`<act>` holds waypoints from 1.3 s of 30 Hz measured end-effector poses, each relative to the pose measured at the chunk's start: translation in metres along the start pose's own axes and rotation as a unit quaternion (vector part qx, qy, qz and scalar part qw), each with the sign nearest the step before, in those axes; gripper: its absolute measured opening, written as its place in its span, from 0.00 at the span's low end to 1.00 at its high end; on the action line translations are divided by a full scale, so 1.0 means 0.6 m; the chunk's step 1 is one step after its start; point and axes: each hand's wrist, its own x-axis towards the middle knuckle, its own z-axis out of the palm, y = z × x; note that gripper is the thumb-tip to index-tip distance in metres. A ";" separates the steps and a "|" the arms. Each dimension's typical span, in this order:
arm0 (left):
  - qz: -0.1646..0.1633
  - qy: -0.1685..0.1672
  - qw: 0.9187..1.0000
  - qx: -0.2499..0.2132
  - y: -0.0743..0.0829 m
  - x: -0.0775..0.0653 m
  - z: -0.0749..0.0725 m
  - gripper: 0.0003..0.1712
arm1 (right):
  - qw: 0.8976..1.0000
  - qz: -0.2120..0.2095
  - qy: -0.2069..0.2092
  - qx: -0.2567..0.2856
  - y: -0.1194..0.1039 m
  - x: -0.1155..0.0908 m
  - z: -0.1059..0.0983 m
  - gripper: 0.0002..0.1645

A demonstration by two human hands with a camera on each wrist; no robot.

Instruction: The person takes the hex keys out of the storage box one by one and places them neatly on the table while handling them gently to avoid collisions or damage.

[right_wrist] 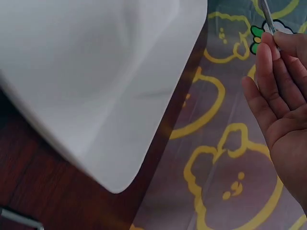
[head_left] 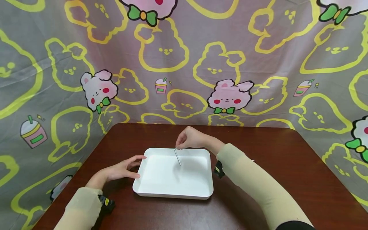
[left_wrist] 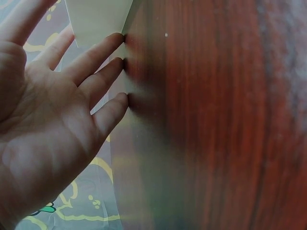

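Note:
A white rectangular tray (head_left: 155,182) lies on the table. Above its inside, my right hand (head_left: 193,138) pinches a thin metal hex key (head_left: 178,158) between thumb and fingertips. The key slants down toward the tray floor; whether its tip touches cannot be told. In the right wrist view the hex key (right_wrist: 267,14) sticks out past the fingertips. At the tray's left side, my left hand (head_left: 122,169) rests with thumb and index finger on the rim. Its other fingers are spread, and their tips touch the tabletop in the left wrist view.
A second bent metal rod (right_wrist: 21,219) lies on the table to the right of the tray, mostly hidden by the right sleeve in the head view. The dark wooden table (head_left: 161,214) is bordered by a patterned cloth (head_left: 184,80) behind and at both sides.

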 end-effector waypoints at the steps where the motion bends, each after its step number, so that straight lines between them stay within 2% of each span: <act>1: -0.001 0.000 1.000 0.000 -0.001 0.000 0.000 0.46 | 1.000 0.000 0.002 -0.001 0.002 -0.003 -0.003 0.03; 10: 0.007 0.000 1.000 0.001 0.003 -0.001 0.000 0.46 | 1.000 0.005 0.019 -0.021 0.020 -0.038 -0.033 0.02; 20: -0.007 0.006 1.000 -0.003 -0.004 0.001 -0.003 0.47 | 0.999 0.025 0.042 -0.018 0.035 -0.079 -0.067 0.02; 33: -0.008 0.006 1.000 -0.003 -0.004 0.001 -0.002 0.47 | 0.997 0.021 0.073 -0.024 0.065 -0.132 -0.106 0.04; 39: -0.007 0.004 1.000 -0.001 -0.005 0.001 -0.002 0.47 | 0.995 0.005 0.090 -0.028 0.080 -0.155 -0.120 0.05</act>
